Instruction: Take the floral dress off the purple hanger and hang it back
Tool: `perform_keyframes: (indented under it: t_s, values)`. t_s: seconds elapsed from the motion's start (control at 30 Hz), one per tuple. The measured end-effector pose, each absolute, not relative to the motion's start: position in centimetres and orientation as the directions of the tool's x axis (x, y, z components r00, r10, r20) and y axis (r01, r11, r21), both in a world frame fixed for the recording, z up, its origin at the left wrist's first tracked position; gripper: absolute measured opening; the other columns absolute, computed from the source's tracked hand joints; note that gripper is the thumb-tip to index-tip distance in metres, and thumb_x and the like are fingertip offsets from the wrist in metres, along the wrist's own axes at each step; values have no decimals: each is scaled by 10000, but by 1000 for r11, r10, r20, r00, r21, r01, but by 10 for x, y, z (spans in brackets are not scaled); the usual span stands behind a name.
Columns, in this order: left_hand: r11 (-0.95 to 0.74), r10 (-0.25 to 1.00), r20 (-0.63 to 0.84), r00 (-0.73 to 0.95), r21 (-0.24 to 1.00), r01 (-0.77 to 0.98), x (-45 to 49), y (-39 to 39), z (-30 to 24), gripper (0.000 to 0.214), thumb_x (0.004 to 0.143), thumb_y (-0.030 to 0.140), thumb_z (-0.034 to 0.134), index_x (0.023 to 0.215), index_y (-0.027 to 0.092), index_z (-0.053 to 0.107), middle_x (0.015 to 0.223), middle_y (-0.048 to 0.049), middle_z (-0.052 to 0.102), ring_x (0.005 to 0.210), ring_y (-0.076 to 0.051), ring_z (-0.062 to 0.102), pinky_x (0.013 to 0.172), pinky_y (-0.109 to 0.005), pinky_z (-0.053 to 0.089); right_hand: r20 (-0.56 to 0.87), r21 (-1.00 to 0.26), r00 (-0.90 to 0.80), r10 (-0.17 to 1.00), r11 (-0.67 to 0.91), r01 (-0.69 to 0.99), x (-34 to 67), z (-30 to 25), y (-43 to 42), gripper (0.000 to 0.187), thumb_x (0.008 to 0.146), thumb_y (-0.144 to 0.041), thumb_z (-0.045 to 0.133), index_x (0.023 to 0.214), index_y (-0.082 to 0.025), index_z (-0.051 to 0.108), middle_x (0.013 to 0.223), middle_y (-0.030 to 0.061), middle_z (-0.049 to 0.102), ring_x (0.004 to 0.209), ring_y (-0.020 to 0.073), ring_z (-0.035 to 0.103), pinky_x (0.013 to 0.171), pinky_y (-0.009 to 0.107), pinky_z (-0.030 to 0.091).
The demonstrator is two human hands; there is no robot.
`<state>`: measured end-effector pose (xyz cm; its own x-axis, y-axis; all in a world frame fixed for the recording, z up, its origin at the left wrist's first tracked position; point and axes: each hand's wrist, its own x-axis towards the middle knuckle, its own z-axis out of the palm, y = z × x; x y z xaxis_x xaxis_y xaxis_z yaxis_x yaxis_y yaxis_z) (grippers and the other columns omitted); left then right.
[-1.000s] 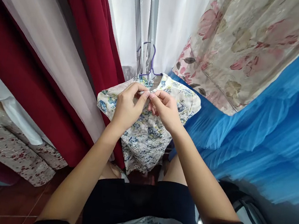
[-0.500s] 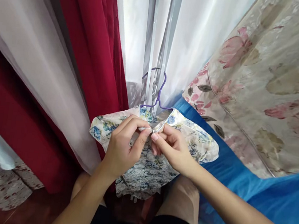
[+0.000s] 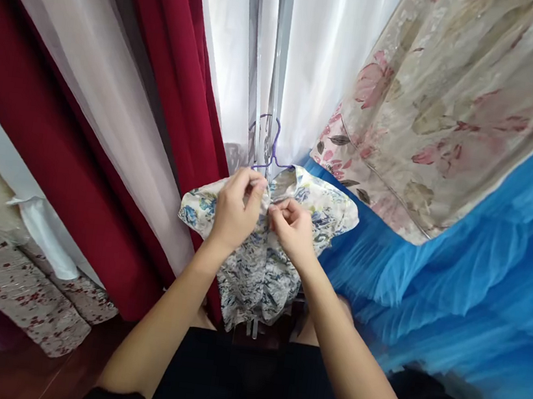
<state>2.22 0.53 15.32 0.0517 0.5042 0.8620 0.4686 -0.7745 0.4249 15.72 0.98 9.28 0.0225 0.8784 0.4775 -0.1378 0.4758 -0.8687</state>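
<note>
A white blouse (image 3: 264, 271) with a blue and green flower print hangs in front of me, its shoulders spread on a purple hanger (image 3: 275, 145). My left hand (image 3: 236, 212) is closed in a pinch at the neckline, on the left side of the front opening. Slightly lower, my right hand (image 3: 293, 229) pinches the opposite edge of the front opening. The fingertips are close together but a little apart. Any fastener between them is too small to make out.
Dark red curtains (image 3: 168, 49) and a white drape (image 3: 334, 58) hang behind, with grey ribbon strips (image 3: 280, 44) running down to the hanger. To the right are a beige rose-print cloth (image 3: 428, 123) and blue ruffled fabric (image 3: 432, 280). Patterned cloth (image 3: 33, 293) hangs lower left.
My fingertips met at the neckline before; now they are slightly apart, the left hand higher than the right. The view has shifted, and the blouse appears smaller and farther off.
</note>
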Motion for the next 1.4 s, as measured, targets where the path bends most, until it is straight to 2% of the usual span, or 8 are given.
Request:
perform_keyframes:
  t_s: [0.2,0.33,0.43,0.67,0.87,0.97,1.1,1.4]
  values:
    - [-737,474,807,-353,583,342,-63,41,152,191,990,337,615,870,188,602,851,-11,616,823,-144,599,794,-245,471,390,-921,19,921,390,-9,153,36,-14,267,876,-425,630,759,-209,527,531,-61,515,473,104,451,500,230,328]
    - [-575,693,353,-628,796,-187,-125,50,117,222,992,242,608,795,180,527,711,36,537,670,-101,552,758,-220,473,392,-916,-67,917,396,60,146,24,-38,246,889,-390,621,753,-210,524,552,-54,527,490,107,461,510,228,322]
    - [-393,807,15,-590,761,-517,-126,36,73,241,994,202,595,771,174,509,692,23,565,642,-95,560,764,-224,477,348,-937,-53,936,349,9,144,13,-45,236,871,-393,624,754,-212,527,537,-53,537,476,113,465,505,231,329]
    - [-201,970,45,-240,704,-681,-31,-21,1,258,807,351,823,864,174,644,992,-52,689,981,-224,683,925,-403,532,179,-982,358,916,186,14,209,-61,-44,304,844,-449,619,673,-224,507,530,-41,521,473,131,427,507,263,352]
    - [-295,947,320,-34,821,-488,36,-62,20,266,906,479,707,924,214,682,1288,-83,627,1248,-271,586,1087,-434,470,260,-949,412,874,151,278,240,-68,-55,204,744,-371,705,812,-203,612,752,31,644,699,223,588,687,344,492]
    - [-397,886,429,177,898,-192,55,-89,35,244,958,446,643,908,217,709,1329,-112,592,1332,-299,534,1146,-436,420,428,-852,103,898,363,377,221,-36,-69,346,697,-213,705,1042,-211,669,1089,91,687,1042,287,623,931,420,503]
    - [-488,837,436,331,868,89,56,-107,44,203,974,389,627,943,250,771,1345,-111,587,1294,-302,558,1131,-446,424,317,-921,-341,885,373,111,195,2,-88,187,876,-232,608,1017,-205,728,1049,86,719,995,255,643,878,385,535]
    - [-219,872,187,453,976,18,15,-85,-26,668,933,752,454,1250,231,726,1123,-120,724,1116,-338,641,1021,-455,481,64,-976,-352,934,-15,-216,217,23,-111,349,806,-460,821,1021,-189,768,889,51,748,914,227,702,929,390,552]
